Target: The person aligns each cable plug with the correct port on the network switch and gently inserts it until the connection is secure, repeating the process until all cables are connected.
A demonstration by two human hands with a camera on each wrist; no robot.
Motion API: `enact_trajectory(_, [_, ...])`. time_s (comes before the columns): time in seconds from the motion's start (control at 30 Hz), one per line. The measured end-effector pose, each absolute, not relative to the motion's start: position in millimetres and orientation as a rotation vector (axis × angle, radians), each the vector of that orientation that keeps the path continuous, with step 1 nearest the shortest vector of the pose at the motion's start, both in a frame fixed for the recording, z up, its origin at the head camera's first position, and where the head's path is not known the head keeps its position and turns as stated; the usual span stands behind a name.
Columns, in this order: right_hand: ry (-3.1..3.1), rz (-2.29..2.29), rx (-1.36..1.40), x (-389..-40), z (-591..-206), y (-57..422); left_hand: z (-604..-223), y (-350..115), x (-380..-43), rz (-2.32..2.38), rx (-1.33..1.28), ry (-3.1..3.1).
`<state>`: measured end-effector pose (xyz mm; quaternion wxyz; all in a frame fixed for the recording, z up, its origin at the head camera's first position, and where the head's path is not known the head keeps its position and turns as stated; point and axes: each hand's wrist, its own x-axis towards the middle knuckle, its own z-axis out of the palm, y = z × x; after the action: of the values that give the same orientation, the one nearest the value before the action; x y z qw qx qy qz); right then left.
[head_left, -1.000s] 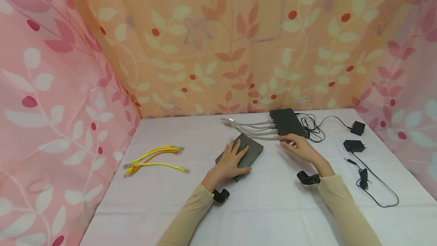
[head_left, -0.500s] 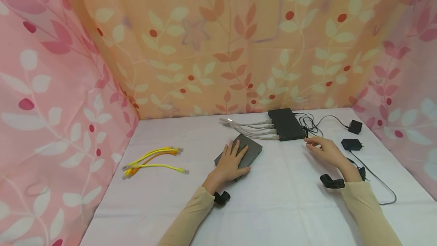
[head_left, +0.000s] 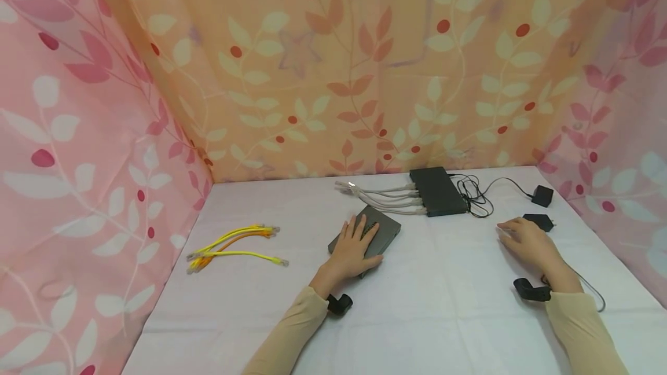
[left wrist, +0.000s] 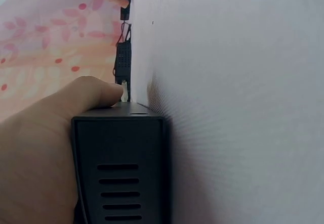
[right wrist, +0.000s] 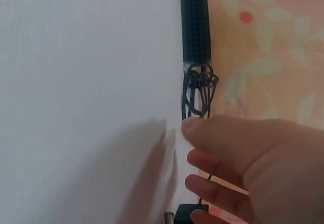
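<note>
My left hand [head_left: 350, 252] rests flat with fingers spread on a dark grey network switch [head_left: 387, 229], which lies angled on the white table. In the left wrist view the slotted side of that switch [left wrist: 119, 148] faces the camera, the thumb along its top. My right hand [head_left: 531, 246] hovers over the table at the right, fingers loosely bent and holding nothing. It overlaps the near side of a black power adapter [head_left: 542, 223] in the head view. The adapter's cord [head_left: 591, 291] is partly hidden under the hand and wrist.
Behind stands a second black switch [head_left: 439, 191] with grey network cables [head_left: 388, 201] plugged in. Its coiled cord [head_left: 474, 195] runs to another black adapter [head_left: 542, 195]. Yellow and orange patch cables [head_left: 234, 245] lie at the left. Patterned curtains [head_left: 312, 74] enclose the table.
My right hand has moved right, from the near corner of the cabled switch to beside the loose power adapter, now covering part of its cord. The left hand stays on the grey switch.
</note>
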<state>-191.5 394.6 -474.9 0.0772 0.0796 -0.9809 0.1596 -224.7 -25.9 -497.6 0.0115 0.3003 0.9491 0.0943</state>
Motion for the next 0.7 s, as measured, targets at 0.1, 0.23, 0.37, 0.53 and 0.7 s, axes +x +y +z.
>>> enact_trajectory(0.1, [-2.978,0.455,0.221,-187.4,-473.5,401.5,-497.1,-25.9,-223.2,0.293,0.929,2.960])
enact_trajectory(0.23, [-3.067,0.465,0.146,-183.3,-473.2,412.8,-496.4,-26.2,-221.4,0.293,0.929,2.965])
enact_trajectory(0.37, [-3.096,0.481,0.073,-180.7,-472.8,420.0,-496.9,-26.3,-221.4,0.279,0.927,2.969])
enact_trajectory(0.53, [-3.085,0.489,0.017,-181.4,-470.3,421.2,-498.4,-25.7,-222.8,0.276,0.930,2.979])
enact_trajectory(0.7, [-3.096,0.552,-0.046,-184.7,-469.6,422.2,-499.2,-25.5,-223.8,0.307,0.935,2.973])
